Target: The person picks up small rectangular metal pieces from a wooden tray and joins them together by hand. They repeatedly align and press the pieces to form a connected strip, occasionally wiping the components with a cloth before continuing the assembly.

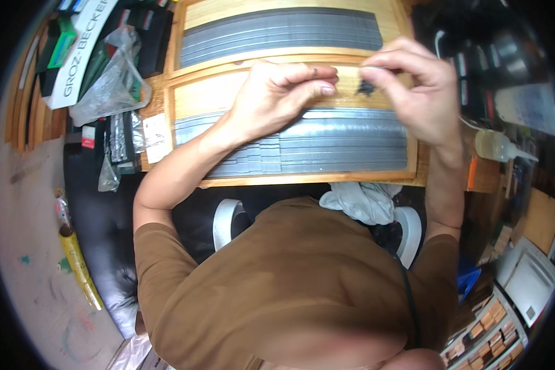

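My left hand (277,98) is over the near wooden tray (290,180), its thumb pressed to the fingers. Whatever it pinches, if anything, is too small to make out. To its right, my right hand (419,89) pinches a small dark, ragged-looking piece (366,88) between thumb and forefinger. The two hands are a short way apart, level with each other. Below them in the tray lies a dense row of thin grey metal strips (345,142). A few strips near the left middle sit unevenly.
Beyond, a second wooden tray (265,58) holds more grey strips (277,37). At left are a clear plastic bag (114,86), a long white box (83,55) and a white paper card (157,139). A squeeze bottle (496,146) stands at right; a white cloth (364,203) hangs below the table edge.
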{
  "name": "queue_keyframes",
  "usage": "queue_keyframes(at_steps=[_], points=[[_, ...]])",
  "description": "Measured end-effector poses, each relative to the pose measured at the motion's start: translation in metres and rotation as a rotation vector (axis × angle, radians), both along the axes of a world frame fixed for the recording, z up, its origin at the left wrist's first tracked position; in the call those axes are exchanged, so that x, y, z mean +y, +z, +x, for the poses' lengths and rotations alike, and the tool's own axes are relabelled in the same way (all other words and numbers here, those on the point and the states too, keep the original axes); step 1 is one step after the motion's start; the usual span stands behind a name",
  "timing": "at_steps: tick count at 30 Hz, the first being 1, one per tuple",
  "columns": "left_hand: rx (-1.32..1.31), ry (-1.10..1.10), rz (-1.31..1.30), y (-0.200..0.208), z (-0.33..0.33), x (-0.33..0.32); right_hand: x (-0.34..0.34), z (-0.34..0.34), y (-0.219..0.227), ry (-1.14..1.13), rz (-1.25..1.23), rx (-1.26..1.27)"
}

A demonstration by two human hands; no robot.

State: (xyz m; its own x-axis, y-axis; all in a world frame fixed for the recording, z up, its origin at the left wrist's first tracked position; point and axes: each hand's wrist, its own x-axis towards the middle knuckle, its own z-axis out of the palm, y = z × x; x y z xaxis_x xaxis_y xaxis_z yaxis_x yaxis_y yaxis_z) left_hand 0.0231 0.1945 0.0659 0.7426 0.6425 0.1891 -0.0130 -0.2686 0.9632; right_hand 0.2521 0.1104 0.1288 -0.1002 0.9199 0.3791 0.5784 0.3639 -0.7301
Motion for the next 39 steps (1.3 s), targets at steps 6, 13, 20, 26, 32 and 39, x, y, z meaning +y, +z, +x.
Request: queue_keyframes(at_steps=[6,13,20,26,32,39], points=[[0.005,-0.010,0.046,-0.003,0.000,0.001,0.022,-0.032,-0.038,0.100,0.063,0.219],[0.003,0.026,0.082,-0.011,0.005,0.002,0.024,-0.032,-0.053,0.120,0.042,0.328],[0.081,-0.015,0.029,-0.011,0.001,0.005,0.026,-0.032,-0.056,0.149,0.026,0.364],[0.019,0.038,0.042,-0.013,0.004,0.002,0.024,-0.035,-0.056,0.108,0.099,0.314],[-0.046,0.087,0.045,-0.008,0.010,-0.004,0.023,-0.034,-0.059,0.104,0.140,0.296],[0.095,0.017,0.038,-0.005,0.003,0.003,0.025,-0.031,-0.055,0.120,0.137,0.286]])
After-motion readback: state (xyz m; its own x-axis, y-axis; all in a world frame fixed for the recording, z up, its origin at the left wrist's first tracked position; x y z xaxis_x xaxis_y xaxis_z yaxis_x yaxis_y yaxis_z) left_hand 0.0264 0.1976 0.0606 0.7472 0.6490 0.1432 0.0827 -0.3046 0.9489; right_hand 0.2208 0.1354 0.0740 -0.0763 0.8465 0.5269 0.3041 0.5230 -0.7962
